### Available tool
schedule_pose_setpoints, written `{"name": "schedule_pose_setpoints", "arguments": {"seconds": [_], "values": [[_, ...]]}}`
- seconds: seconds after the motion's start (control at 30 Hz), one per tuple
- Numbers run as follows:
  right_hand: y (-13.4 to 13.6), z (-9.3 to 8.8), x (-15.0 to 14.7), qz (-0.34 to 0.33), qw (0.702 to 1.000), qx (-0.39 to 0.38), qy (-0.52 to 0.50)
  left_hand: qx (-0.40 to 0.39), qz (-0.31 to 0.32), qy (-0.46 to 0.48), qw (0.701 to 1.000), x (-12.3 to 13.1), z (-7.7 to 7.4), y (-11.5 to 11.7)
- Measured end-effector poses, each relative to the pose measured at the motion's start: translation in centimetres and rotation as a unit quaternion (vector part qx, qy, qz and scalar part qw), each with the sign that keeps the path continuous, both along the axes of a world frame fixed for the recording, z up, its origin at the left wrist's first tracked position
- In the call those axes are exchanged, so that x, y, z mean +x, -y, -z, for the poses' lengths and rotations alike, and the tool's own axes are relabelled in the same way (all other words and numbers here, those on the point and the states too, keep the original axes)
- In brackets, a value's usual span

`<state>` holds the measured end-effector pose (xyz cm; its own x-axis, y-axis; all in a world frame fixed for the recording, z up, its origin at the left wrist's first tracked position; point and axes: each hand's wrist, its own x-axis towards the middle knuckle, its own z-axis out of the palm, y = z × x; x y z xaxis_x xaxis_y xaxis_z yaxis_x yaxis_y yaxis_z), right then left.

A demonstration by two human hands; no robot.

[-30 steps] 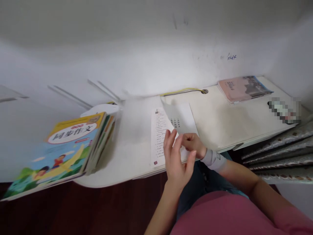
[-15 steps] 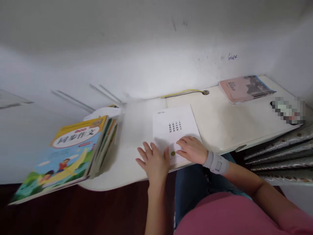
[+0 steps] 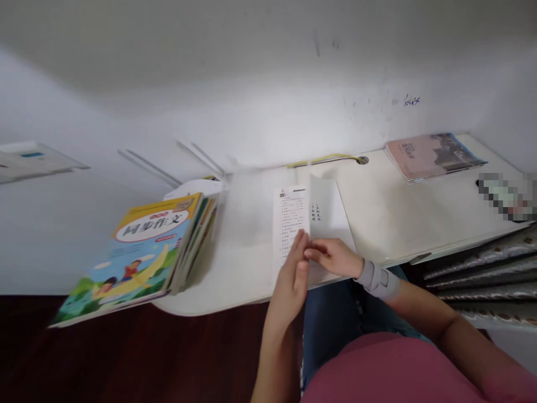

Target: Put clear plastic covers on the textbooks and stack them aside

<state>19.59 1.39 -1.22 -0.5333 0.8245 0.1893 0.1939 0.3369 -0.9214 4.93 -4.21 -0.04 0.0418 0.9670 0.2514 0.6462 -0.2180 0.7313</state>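
A thin white booklet [image 3: 291, 215] lies on the desk, its page partly turned over. One leaf stands up along a fold, with printed lines to its left and a few handwritten-style characters to its right. My right hand [image 3: 335, 257], a grey strap around its wrist, has its fingers curled at the lower part of the raised leaf and seems to pinch it. Against the other side of that leaf, my left hand [image 3: 291, 280] is held edge-on, fingers stretched out and close together. The fingertips of both hands nearly meet.
A stack of books [image 3: 146, 246] with a colourful cover overhangs the desk's left end. Pink-covered books [image 3: 434, 157] lie at the back right, near a blurred-out dark device [image 3: 505, 196]. A yellow cable [image 3: 327, 158] runs along the wall into a hole in the white desk [image 3: 247, 252].
The booklet's top leaf has been lifted and folded leftward, uncovering a printed page. My left hand has moved right, from spread flat to edge-on beside the leaf. The view has shifted slightly.
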Motion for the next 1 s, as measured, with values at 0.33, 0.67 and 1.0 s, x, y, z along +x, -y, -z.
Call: {"name": "schedule_pose_setpoints", "arguments": {"seconds": [0.33, 0.67, 1.0], "values": [[-0.1, -1.1, 0.6, 0.014, 0.962, -0.185, -0.202, -0.080, -0.007, 0.166, 0.983, 1.6, -0.3, 0.2], [-0.1, -0.5, 0.4, 0.017, 0.948, -0.221, -0.229, -0.069, -0.002, 0.187, 0.980, 1.6, 0.8, -0.3], [-0.8, -0.2, 4.8, 0.198, 0.950, -0.135, -0.202, 0.215, -0.094, -0.111, 0.966, 1.7, -1.7, 0.4]]}}
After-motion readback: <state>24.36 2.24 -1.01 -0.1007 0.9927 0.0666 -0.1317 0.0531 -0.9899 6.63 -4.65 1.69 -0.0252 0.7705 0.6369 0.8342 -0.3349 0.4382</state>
